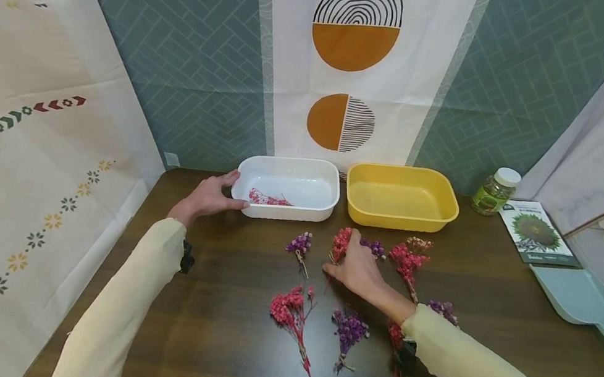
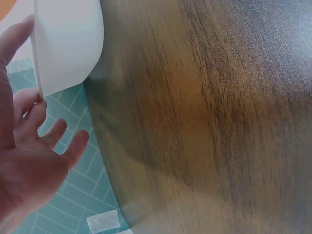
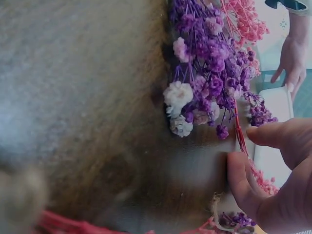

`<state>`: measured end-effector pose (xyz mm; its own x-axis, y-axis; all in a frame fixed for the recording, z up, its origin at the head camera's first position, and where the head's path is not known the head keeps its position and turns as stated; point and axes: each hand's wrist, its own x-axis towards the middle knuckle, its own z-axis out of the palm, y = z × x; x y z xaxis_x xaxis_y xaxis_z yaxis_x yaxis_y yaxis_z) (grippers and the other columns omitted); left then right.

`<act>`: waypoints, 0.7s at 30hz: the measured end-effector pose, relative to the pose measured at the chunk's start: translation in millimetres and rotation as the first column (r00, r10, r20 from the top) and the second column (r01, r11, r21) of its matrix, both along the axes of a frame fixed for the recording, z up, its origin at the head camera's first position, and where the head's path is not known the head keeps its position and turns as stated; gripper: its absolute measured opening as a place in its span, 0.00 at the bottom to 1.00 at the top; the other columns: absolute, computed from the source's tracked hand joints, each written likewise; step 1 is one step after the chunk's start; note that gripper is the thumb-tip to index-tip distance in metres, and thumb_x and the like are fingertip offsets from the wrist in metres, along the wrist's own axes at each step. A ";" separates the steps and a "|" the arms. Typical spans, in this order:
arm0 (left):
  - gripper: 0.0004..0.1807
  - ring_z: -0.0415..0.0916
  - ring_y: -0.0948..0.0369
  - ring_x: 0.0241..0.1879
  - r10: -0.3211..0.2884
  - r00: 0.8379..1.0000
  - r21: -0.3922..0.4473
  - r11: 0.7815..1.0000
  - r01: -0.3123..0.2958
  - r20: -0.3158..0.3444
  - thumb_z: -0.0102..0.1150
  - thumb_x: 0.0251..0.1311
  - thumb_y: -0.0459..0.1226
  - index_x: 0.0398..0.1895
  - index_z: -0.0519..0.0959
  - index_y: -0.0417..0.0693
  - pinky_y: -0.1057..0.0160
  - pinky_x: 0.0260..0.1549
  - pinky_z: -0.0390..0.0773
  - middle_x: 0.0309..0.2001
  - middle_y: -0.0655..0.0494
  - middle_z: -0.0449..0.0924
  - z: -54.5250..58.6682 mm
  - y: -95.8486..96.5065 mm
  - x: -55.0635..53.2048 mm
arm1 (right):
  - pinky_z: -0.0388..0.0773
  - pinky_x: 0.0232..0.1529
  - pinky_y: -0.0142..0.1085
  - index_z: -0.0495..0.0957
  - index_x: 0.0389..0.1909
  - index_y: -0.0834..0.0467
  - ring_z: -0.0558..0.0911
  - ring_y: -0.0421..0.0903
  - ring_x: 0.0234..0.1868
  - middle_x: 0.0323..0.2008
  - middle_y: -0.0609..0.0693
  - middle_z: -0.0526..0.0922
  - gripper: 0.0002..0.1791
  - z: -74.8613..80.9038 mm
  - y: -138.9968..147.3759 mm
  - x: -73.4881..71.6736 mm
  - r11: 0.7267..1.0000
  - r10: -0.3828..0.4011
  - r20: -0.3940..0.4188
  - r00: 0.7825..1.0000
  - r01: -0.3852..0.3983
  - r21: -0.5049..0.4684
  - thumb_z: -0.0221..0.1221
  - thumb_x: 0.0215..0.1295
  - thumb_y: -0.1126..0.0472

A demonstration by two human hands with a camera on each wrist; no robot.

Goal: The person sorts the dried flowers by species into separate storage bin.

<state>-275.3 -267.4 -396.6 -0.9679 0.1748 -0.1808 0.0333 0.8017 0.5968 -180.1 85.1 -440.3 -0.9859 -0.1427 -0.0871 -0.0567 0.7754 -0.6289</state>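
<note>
My left hand [image 1: 207, 199] holds the left end of the white tray [image 1: 288, 213], thumb at the near corner and fingers at the far one; the left wrist view shows fingertips on its rim. A pink-red dried flower sprig [image 1: 266, 198] lies inside that tray. In front of the yellow tray [image 1: 399, 221], my right hand [image 1: 361, 271] pinches a red dried flower bunch [image 1: 340, 244] by its stem. The thin red stem [image 3: 239, 130] passes between thumb and forefinger in the right wrist view. A purple bunch [image 1: 373, 247] is partly hidden behind this hand.
Purple bunches [image 1: 300, 244] [image 1: 350, 329] and red bunches [image 1: 288, 310] [image 1: 408, 260] lie around the right hand, some under the right forearm. A jar with a white lid [image 1: 495, 192], a seed packet [image 1: 537, 233] and a light blue dustpan [image 1: 581, 295] stand or lie at right.
</note>
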 end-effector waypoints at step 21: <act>0.57 0.42 0.44 0.77 -0.020 0.999 0.009 1.000 0.020 -0.038 0.69 0.53 0.58 0.80 0.49 0.50 0.33 0.67 0.53 0.80 0.50 0.42 -4.3 -1.5 -1.5 | 0.76 0.20 0.36 0.52 0.73 0.68 0.78 0.44 0.19 0.22 0.50 0.78 0.48 -3.8 2.3 1.3 0.998 0.027 -0.040 0.999 -0.029 -0.051 0.70 0.55 0.69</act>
<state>-276.9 -268.9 -400.9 -0.9703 0.1957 -0.1425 0.0718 0.7948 0.6027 -178.8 87.4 -444.1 -0.9841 -0.1732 -0.0399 -0.1032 0.7395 -0.6652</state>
